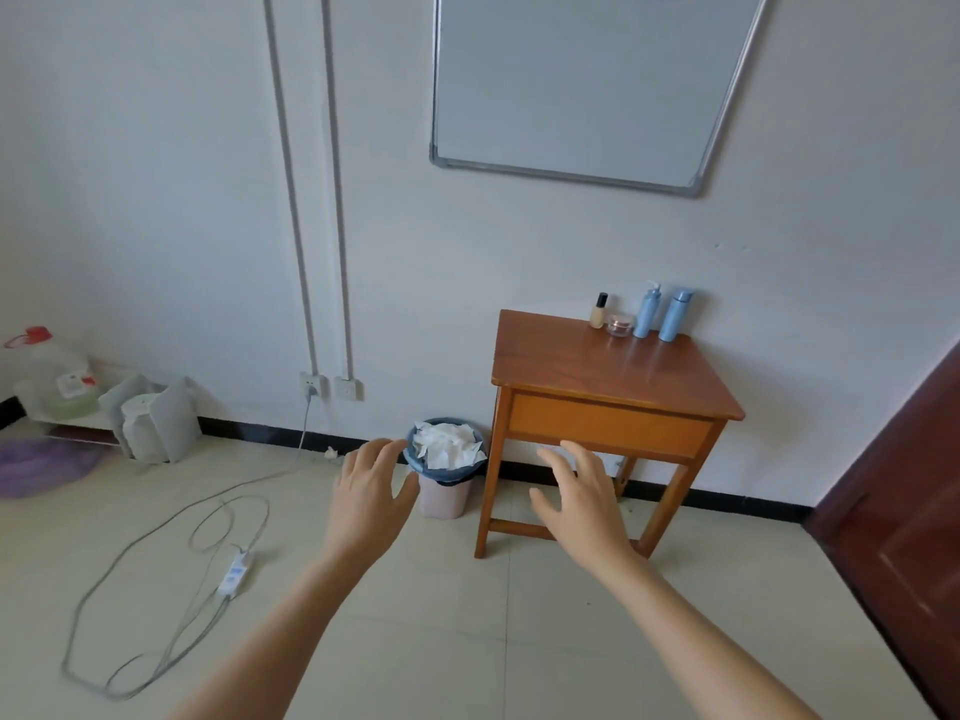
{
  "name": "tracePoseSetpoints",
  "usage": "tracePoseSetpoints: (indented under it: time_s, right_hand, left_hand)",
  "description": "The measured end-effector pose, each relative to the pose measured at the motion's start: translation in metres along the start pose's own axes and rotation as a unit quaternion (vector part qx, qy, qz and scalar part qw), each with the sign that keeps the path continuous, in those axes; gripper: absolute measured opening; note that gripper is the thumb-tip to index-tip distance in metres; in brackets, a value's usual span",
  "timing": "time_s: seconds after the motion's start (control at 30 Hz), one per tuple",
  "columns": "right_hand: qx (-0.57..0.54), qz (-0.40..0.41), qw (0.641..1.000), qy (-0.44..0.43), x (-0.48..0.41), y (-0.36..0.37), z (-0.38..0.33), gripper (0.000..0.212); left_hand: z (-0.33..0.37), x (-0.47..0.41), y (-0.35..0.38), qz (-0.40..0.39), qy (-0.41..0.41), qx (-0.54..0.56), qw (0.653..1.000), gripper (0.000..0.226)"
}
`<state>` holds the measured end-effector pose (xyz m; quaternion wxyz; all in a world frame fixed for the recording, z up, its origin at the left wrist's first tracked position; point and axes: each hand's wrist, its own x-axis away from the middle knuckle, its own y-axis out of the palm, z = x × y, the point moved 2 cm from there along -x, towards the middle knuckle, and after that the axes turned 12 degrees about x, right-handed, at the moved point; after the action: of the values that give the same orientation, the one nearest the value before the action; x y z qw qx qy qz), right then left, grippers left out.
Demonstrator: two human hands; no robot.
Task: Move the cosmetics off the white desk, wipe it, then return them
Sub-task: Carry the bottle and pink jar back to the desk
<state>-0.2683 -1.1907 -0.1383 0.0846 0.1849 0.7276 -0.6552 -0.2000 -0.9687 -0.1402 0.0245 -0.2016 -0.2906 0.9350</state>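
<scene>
Both hands reach forward with arms stretched out. The left hand (366, 493) and the right hand (582, 498) have their fingers spread and loosely straight, palms down, and neither holds anything. They hover well short of the small brown wooden table (597, 371) against the wall. The right hand lines up with the table's front panel. The left hand is in front of the pink waste bin (445, 493), which stands just beside the table's left legs and is stuffed with crumpled white tissues (447, 445).

The cosmetics stand in a close row along the table's back edge, all upright: a small glass foundation bottle with a black cap (599, 310), a squat clear jar (621, 325), a pale blue pump bottle (648, 310) and a pale blue capped bottle (675, 314). The white desk is not in view.

Because the cosmetics sit on a brown table rather than a white one, they look parked off the desk, so the step in hand is probably fetching them for the return. The tissues in the bin hint at wiping, but whether it is finished cannot be told. The next move calls for stepping closer, since the table is out of reach. Each hand then needs to close low around a bottle and lift it straight up, as the tall blue ones look easy to tip and stand near the jar.
</scene>
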Motion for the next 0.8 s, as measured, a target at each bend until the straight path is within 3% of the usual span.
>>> tracePoseSetpoints:
  time_s: [0.3, 0.57, 0.8]
  right_hand:
    - [0.015, -0.056, 0.994, 0.096, -0.056, 0.05, 0.06, 0.049]
    - [-0.02, -0.035, 0.992, 0.123, -0.156, 0.072, 0.134, 0.046]
    - [-0.055, -0.068, 0.987, 0.133, -0.208, 0.11, 0.175, 0.046]
  left_hand:
    - [-0.027, -0.084, 0.086, -0.1, -0.002, 0.047, 0.994, 0.04]
    - [-0.007, -0.2, 0.158, -0.105, 0.002, 0.065, 0.992, 0.039]
    - [-0.027, -0.237, 0.223, -0.131, -0.044, 0.094, 0.986, 0.037]
